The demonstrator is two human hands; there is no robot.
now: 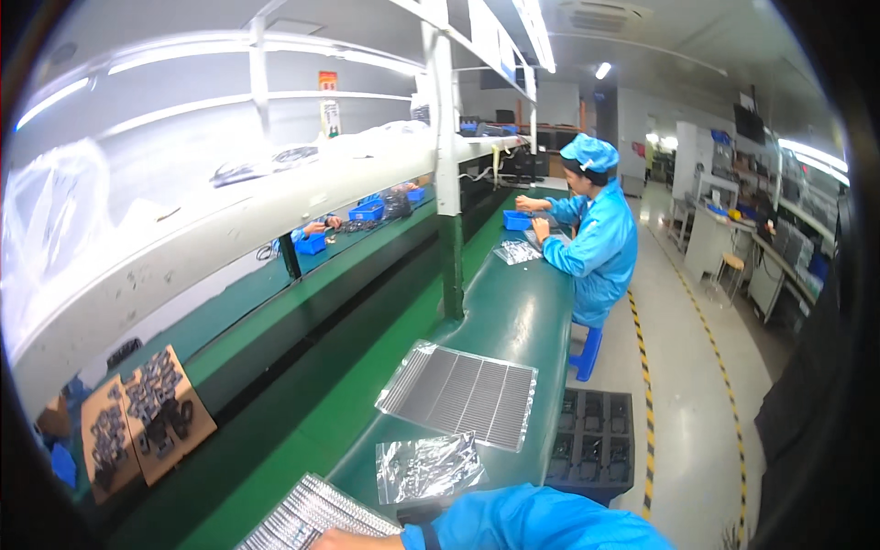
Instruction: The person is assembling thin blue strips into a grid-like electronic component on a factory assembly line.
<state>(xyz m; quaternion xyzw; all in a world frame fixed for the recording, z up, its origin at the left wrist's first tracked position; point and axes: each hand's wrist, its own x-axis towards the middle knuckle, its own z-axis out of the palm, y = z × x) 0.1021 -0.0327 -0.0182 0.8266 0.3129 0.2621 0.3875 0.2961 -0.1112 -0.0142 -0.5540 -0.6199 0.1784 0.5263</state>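
1. A stack of ribbed silvery component trays (312, 518) lies at the near end of the long green table (513, 316), tilted toward the lower edge.
2. The person's hand (353, 541) in a blue sleeve rests against the stack's near edge; only its top shows, so I cannot tell how its fingers are set, nor which hand it is.
3. Just beyond lies a crinkled clear plastic bag (426, 466).
4. Farther up the table sits a flat grey ribbed sheet in clear wrap (463, 392).
5. A black compartmented tray (594, 438) sits to the right, below the table's edge.
6. Well beyond, a co-worker in blue coat and cap (596, 234) sits at a small blue bin (517, 220).
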